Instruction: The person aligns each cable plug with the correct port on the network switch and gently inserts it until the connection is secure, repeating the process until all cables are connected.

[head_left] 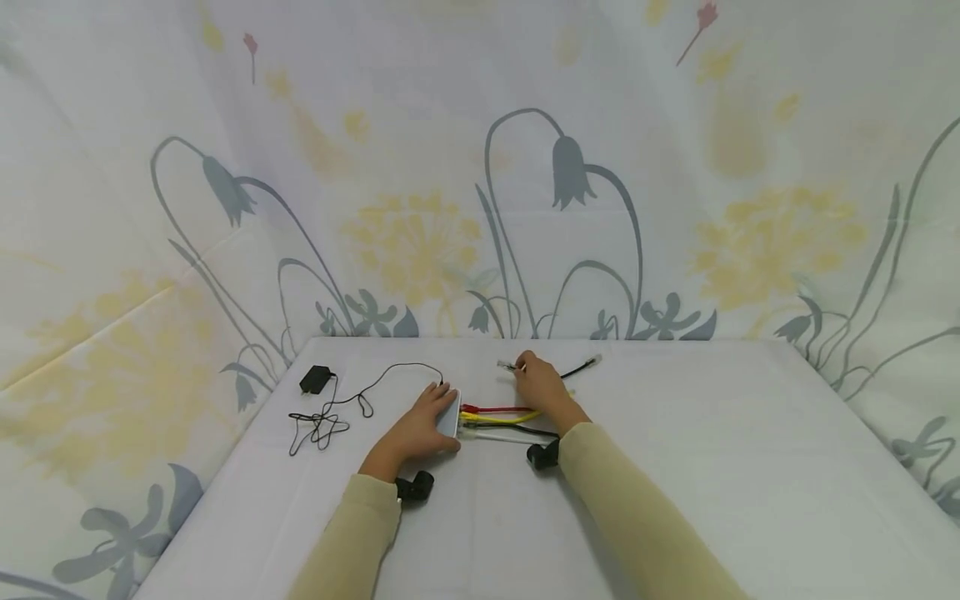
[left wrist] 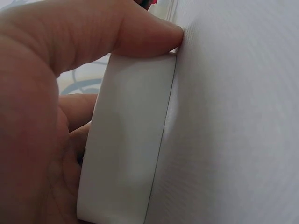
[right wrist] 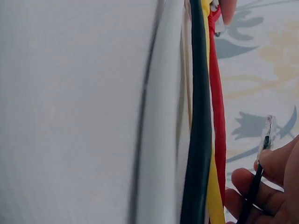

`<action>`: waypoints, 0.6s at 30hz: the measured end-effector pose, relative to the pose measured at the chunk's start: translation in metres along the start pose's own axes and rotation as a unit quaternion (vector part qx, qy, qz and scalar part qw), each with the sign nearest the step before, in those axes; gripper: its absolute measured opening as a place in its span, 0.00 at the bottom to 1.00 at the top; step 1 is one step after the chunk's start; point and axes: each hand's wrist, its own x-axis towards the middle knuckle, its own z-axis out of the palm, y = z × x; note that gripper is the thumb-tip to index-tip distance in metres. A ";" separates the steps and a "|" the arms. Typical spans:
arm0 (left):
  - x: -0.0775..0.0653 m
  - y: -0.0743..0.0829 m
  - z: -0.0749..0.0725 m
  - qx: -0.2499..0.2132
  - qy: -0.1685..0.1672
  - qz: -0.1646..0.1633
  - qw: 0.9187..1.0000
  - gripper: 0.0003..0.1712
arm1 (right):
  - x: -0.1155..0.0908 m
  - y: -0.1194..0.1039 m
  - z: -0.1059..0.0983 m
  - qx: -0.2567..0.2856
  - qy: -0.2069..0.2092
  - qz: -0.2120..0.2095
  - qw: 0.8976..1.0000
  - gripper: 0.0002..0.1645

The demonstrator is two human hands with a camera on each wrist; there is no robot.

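Observation:
My left hand grips a flat white network switch, thumb at the near end and fingers at the far end. The left wrist view shows its plain white side lying against the table. Out of its right side run a red network cable, a yellow one, a black one and a white one. Beyond them, my right hand pinches a short loose black network cable just behind its clear plug. Its other plug points right.
A black power adapter lies at the table's far left. Its thin cord is loosely coiled and leads to the switch's far end. Flower-patterned cloth hangs behind the white table.

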 end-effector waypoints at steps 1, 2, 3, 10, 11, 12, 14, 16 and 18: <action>0.000 0.000 0.000 0.002 0.001 -0.001 1.000 0.52 | 0.000 0.000 0.000 0.003 0.001 -0.004 1.000 0.16; 0.001 0.001 0.000 0.005 0.002 -0.004 1.000 0.52 | -0.001 0.000 0.000 0.008 0.001 -0.006 1.000 0.16; 0.001 0.002 0.000 0.006 0.002 -0.004 1.000 0.52 | -0.002 0.000 0.000 0.009 0.003 -0.010 1.000 0.16; -0.005 0.001 0.004 -0.010 -0.001 -0.006 1.000 0.52 | -0.011 -0.004 0.009 0.035 0.010 -0.015 0.999 0.16; -0.005 0.001 0.004 -0.010 -0.002 -0.005 1.000 0.52 | -0.012 -0.005 0.009 0.037 0.013 -0.015 0.999 0.17; -0.005 0.001 0.004 -0.010 -0.003 -0.004 1.000 0.52 | -0.013 -0.006 0.010 0.041 0.014 -0.014 0.999 0.17; -0.004 0.002 0.004 -0.006 -0.004 -0.002 1.000 0.52 | -0.015 -0.007 0.010 0.048 0.017 -0.014 0.999 0.16; -0.003 0.004 0.003 -0.002 -0.007 -0.001 1.000 0.52 | -0.017 -0.008 0.010 0.054 0.019 -0.016 0.998 0.16; -0.003 0.005 0.003 -0.001 -0.010 0.000 1.000 0.52 | -0.019 -0.009 0.011 0.056 0.021 -0.021 0.998 0.16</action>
